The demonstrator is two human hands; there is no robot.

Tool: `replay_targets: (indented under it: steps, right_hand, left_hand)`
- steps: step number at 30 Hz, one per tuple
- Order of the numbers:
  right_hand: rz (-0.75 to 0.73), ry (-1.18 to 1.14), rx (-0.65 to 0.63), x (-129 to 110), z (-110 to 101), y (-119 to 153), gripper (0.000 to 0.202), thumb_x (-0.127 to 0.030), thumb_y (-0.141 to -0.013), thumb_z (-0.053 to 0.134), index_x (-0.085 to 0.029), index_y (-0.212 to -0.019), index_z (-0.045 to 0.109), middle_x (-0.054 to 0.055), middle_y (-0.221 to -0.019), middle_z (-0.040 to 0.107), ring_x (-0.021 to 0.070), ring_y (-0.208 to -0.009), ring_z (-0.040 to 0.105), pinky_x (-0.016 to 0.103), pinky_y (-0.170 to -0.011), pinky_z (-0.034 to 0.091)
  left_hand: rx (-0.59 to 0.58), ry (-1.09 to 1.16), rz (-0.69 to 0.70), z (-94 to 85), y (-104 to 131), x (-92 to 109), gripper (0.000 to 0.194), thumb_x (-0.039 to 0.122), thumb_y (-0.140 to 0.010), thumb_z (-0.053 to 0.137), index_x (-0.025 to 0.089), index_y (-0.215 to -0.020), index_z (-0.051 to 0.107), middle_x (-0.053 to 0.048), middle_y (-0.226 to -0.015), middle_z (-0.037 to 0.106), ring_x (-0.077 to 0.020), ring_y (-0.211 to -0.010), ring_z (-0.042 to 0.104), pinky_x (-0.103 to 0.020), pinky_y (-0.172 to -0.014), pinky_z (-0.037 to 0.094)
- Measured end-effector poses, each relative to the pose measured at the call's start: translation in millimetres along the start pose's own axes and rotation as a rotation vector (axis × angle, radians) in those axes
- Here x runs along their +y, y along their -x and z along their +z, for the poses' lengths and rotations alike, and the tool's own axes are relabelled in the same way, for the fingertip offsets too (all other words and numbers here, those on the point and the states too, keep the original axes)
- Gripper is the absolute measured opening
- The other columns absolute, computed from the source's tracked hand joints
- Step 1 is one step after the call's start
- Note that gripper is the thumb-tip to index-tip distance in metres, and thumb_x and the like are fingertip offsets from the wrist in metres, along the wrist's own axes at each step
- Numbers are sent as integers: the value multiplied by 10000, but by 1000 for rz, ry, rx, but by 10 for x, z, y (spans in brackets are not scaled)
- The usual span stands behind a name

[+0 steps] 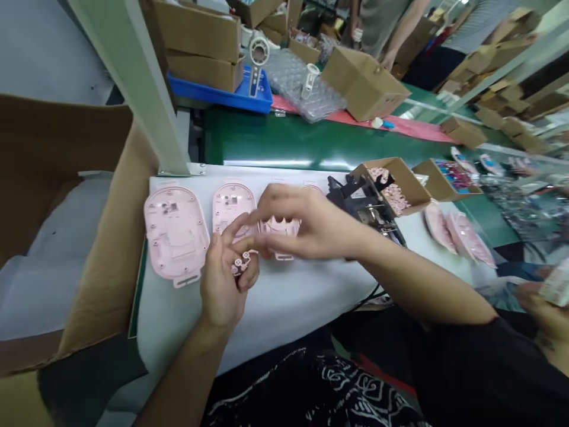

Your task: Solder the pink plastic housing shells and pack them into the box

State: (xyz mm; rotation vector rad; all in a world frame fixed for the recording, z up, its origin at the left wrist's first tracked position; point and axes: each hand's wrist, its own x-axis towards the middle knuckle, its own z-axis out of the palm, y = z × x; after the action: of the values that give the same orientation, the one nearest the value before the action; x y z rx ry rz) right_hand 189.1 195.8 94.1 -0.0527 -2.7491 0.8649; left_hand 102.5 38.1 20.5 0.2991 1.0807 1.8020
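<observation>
Curling around small pink parts, left fingers meet right fingers, whose grip is unclear.

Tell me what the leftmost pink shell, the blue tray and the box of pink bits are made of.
Pink shell: likely plastic, smooth, with molded-looking ridges.
Blue tray: probably plastic, smooth and evenly colored.
Box: looks like cardboard, matte brown with folded flaps.
</observation>
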Motion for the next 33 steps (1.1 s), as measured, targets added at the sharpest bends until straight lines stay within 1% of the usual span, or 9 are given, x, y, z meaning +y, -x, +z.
replay_targets:
  steps: [5,9,12,14,18,20,22,25,33]
  right_hand:
    - [-126,220,-144,-177,249,48,232,-314,-988,570,-176,-1072,736,110,-1058,612,202,-926,512,361,-858,428]
    - [-163,343,-154,-151,325,-14,257,-309,-1020,510,-198,-959,733,101,-1057,615,204,-905,451,349,-789,364]
    - [-252,417,-116,-149,250,-91,215,-222,-1016,491,-193,-973,699,95,-1057,635,205,-915,461,357,-776,332]
    - [-274,394,-46,-88,151,-185,206,-193,-1017,459,-180,-1021,664,84,-1017,643,190,-890,487,342,-769,342]
    - [-114,388,60,289,69,-463,200,-185,-1020,419,-150,-1060,612,56,-896,630,151,-763,490,293,-697,359]
    - [-118,466,-65,529,155,-599,203,-123,-996,424,-145,-1066,613,58,-892,630,154,-760,484,292,-695,364]
    - [-196,541,-245,720,281,-704,252,-52,-970,412,-139,-1081,620,70,-923,639,169,-814,495,303,-740,386]
    - [-284,624,-369,869,417,-802,297,-17,-971,378,-124,-1096,625,92,-986,647,189,-903,502,326,-830,410]
    - [-429,694,-369,978,407,-839,317,-145,-1043,349,-169,-1108,658,87,-1097,648,184,-911,502,342,-861,425]
  left_hand:
    - [103,70,-3,-24,-42,30,773,722,-881,468,191,-1442,485,30,-658,555,-62,-377,257,-224,-368,156]
    - [62,65,2,-47,-39,44,713,678,-913,448,196,-1436,492,1,-729,613,-54,-378,251,-224,-377,169]
    - [-8,-1,32,-120,-11,82,691,668,-957,359,192,-1437,499,51,-578,479,-81,-385,227,-237,-390,182]
    - [-9,-198,154,-198,9,112,626,623,-990,338,208,-1418,527,52,-562,468,-95,-397,244,-248,-399,204]
    - [124,-987,631,-363,13,134,311,354,-988,537,184,-1202,684,11,-681,613,-107,-529,473,-260,-544,394]
    - [130,-1280,833,-415,-11,109,212,251,-959,584,156,-1099,712,9,-689,631,-114,-589,538,-266,-595,412]
    - [93,-1416,919,-440,-41,68,172,214,-953,583,149,-1045,713,13,-683,640,-114,-587,551,-271,-574,389]
    - [62,-1469,892,-457,-64,15,165,214,-964,565,167,-1024,712,16,-694,658,-115,-579,561,-277,-562,373]
    - [42,-1480,746,-480,-44,4,211,268,-993,516,195,-1043,708,-6,-746,688,-139,-629,593,-287,-599,377]
